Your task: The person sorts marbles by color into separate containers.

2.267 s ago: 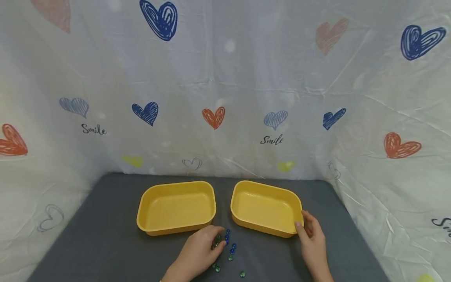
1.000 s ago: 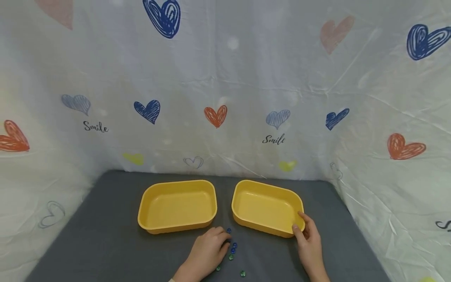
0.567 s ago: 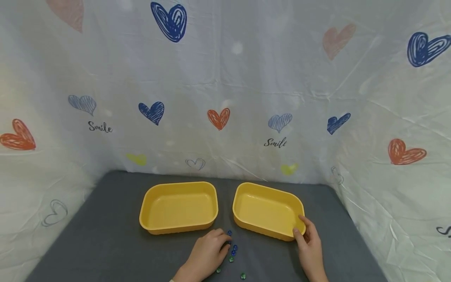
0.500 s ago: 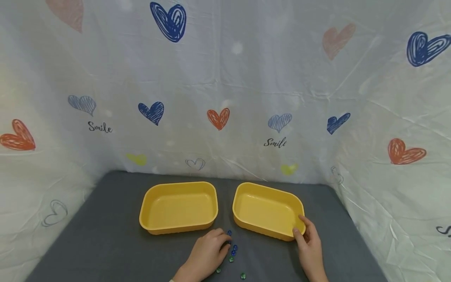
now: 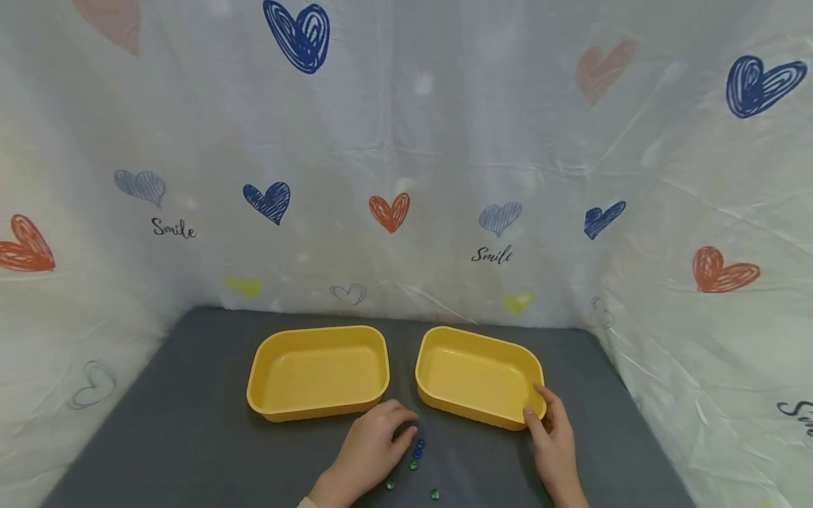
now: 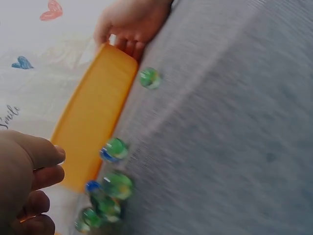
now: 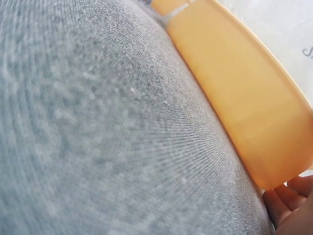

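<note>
My left hand (image 5: 371,448) is low over the dark cloth, fingers curled and thumb close to the index fingertip, right at the blue marbles. The fingertips cover part of this group, and I cannot tell whether a marble is pinched between them. Just right of the hand lie blue marbles (image 5: 418,449) and a green marble (image 5: 414,465). In the left wrist view, a cluster of green marbles (image 6: 117,186) lies beside the fingers. My right hand (image 5: 551,441) grips the near right corner of the right yellow tray (image 5: 473,409), thumb and fingers at its rim.
A second yellow tray (image 5: 317,411) stands to the left, with nothing inside. Nearer me lie two single green marbles, one by the left wrist (image 5: 390,484) and another green marble (image 5: 435,494) further right. A white curtain (image 5: 444,141) with hearts hangs behind the table (image 5: 190,423).
My left hand has moved slightly away from me along the row of marbles and now covers the farthest blue one. The right hand keeps its hold on the tray. The head view shifts slightly.
</note>
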Demonstrator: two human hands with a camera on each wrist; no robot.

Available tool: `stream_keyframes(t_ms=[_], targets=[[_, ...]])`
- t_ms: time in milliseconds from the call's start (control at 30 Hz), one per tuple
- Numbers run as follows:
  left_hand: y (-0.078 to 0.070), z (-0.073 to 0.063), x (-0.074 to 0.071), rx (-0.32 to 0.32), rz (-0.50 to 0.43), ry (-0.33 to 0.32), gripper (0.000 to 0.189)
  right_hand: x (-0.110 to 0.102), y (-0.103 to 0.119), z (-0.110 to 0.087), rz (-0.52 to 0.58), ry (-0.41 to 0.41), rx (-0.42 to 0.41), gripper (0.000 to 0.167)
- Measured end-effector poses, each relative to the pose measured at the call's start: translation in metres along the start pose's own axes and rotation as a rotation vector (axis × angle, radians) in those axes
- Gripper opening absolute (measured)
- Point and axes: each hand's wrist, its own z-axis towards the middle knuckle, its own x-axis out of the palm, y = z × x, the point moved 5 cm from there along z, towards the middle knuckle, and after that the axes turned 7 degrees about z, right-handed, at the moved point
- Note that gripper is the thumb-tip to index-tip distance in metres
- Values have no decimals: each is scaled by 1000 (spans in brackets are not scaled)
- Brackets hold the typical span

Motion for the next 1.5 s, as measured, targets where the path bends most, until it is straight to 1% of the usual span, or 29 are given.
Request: stream_keyframes(t_ms=[167, 367, 533, 700, 867, 1033, 1300, 1400, 1500], targets=[[-8, 7, -7, 17, 5, -21, 13, 2, -2, -1, 29, 1, 8, 51], [-20, 23, -17, 44, 5, -40, 12, 2, 0, 0, 22, -3, 6, 50], [-26, 34, -24, 70, 6, -53, 11, 2, 0, 0, 13, -10, 7, 49], [-33, 44, -29, 82, -3, -47, 12, 2, 0, 0, 30, 0, 5, 50], [-38, 53, -31, 71, -17, -28, 14, 2, -1, 0, 46, 14, 14, 50], [-37, 61, -26, 59, -33, -15, 15, 3, -2, 1, 75, 29, 10, 50], [-29, 71, -13, 48, -40, 1, 16, 1, -4, 2, 51, 39, 26, 51], [-28, 75, -10, 45, -65, 3, 16, 1, -4, 2, 54, 45, 26, 51], [-29, 78, -5, 40, -113, 24, 17, 1, -5, 3, 58, 48, 28, 51]])
